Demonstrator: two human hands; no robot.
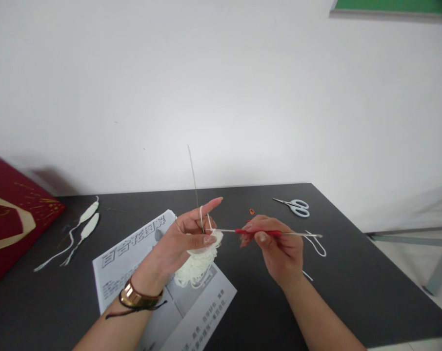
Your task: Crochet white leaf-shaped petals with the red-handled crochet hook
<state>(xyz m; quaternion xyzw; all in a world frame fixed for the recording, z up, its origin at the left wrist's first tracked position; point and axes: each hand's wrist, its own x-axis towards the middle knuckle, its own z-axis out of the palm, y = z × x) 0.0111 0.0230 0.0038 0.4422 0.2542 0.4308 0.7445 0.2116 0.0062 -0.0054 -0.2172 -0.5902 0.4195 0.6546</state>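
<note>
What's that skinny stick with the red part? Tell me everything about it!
It is a crochet hook: a thin, silvery metal rod with a red sleeve around its middle. It lies almost level above the dark table. The right hand pinches the red part, and the tip points left into the cream yarn piece held by the left hand.

**Wear check: hands and wrists**

I see both forearms bare to the frame edge. Left hand (184, 239): long nails with a pale gloss. On its wrist I note a wide gold bangle (135, 296) and beside it a thin dark cord (133, 308) with loose trailing ends. Right hand (279, 251): thumbnail likewise long.
</note>
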